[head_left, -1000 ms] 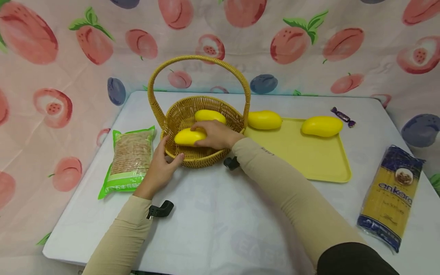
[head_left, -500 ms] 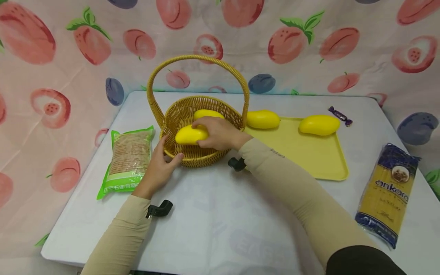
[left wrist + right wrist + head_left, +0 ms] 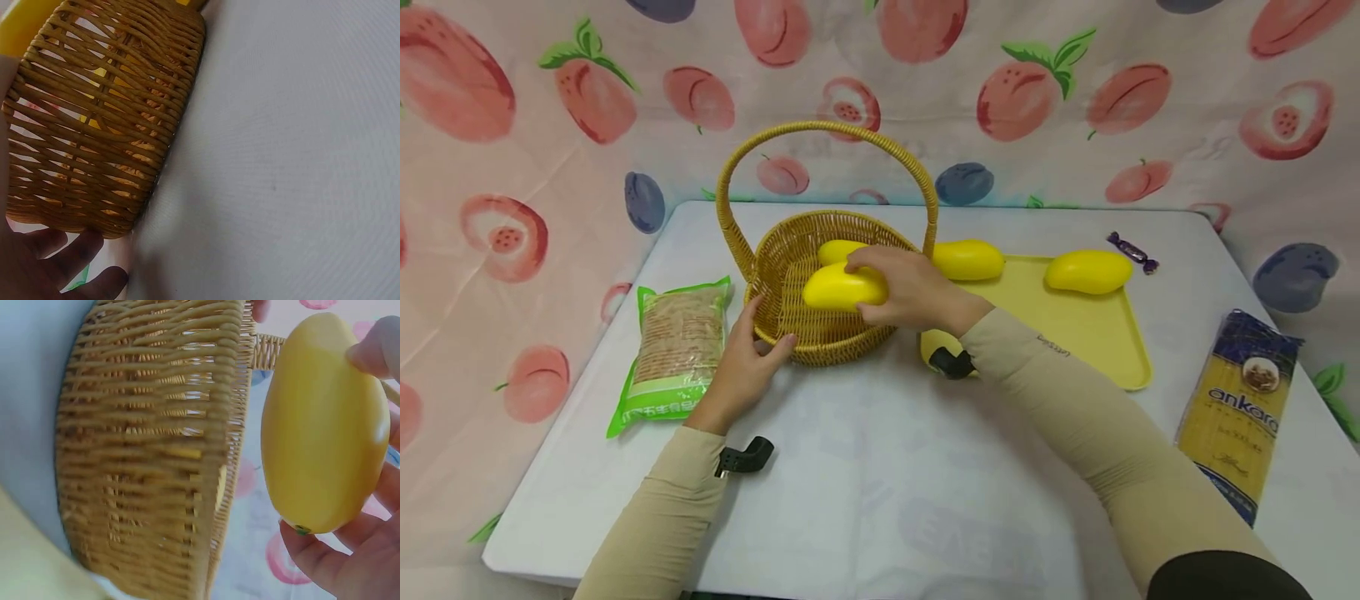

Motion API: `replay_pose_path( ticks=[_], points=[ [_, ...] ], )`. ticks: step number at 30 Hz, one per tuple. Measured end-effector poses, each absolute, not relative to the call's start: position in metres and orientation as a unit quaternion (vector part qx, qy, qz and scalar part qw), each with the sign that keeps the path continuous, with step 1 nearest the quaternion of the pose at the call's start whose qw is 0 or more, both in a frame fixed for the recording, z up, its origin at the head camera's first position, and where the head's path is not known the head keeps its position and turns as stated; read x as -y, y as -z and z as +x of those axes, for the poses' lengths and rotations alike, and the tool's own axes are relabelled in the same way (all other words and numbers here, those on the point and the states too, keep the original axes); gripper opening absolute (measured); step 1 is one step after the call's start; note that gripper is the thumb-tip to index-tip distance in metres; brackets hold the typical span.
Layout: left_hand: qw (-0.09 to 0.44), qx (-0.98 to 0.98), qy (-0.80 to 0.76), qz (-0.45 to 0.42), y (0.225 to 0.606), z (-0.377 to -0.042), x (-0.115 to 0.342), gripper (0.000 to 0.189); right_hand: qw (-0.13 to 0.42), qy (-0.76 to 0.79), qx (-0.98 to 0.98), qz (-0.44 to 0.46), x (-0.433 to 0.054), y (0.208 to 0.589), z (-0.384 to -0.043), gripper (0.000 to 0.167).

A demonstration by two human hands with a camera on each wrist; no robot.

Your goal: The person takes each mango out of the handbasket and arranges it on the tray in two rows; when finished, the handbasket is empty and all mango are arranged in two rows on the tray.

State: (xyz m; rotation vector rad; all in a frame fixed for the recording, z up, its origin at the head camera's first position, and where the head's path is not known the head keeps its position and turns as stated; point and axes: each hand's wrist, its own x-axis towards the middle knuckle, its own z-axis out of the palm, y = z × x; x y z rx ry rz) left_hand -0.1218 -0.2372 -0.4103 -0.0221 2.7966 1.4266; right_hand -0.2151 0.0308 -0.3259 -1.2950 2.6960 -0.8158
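A yellow mango (image 3: pixel 844 287) is in the fingers and thumb of my right hand (image 3: pixel 913 287), raised above the wicker basket's rim. In the right wrist view this mango (image 3: pixel 325 425) shows a green stem spot at its lower end. Another mango (image 3: pixel 835 252) lies inside the basket (image 3: pixel 827 354), partly hidden behind the held one. My left hand (image 3: pixel 745 371) holds the basket at its near left side, thumb at the front rim. The left wrist view shows its fingers (image 3: pixel 81 256) against the woven wall (image 3: pixel 106 119).
Right of the basket, a yellow tray (image 3: pixel 1060 333) carries a mango (image 3: pixel 967 260) at its back left and another mango (image 3: pixel 1088 272) at its back right. A wrapped candy (image 3: pixel 1132 252), an ankara pasta pack (image 3: pixel 1240 417) and a green-edged bag (image 3: pixel 677 350) lie around on the white table (image 3: pixel 850 500).
My right hand has lifted the mango from the basket's floor and moved it right, toward the rim. The left hand stays at the basket. The head view has shifted slightly.
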Motion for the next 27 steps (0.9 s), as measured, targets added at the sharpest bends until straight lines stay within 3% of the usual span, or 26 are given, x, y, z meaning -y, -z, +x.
replay_pose_path(
  ticks=[19,27],
  points=[
    [0.0,-0.891,-0.453,-0.005,0.412,-0.121,0.239,0.088,-0.02,0.269,-0.875,-0.402,-0.12,0.325,-0.194,0.046],
    [0.004,-0.887,-0.461,-0.006,0.411,-0.122,0.238,0.087,0.012,0.268,-0.897,-0.352,-0.158,0.336,-0.19,0.051]
  ],
)
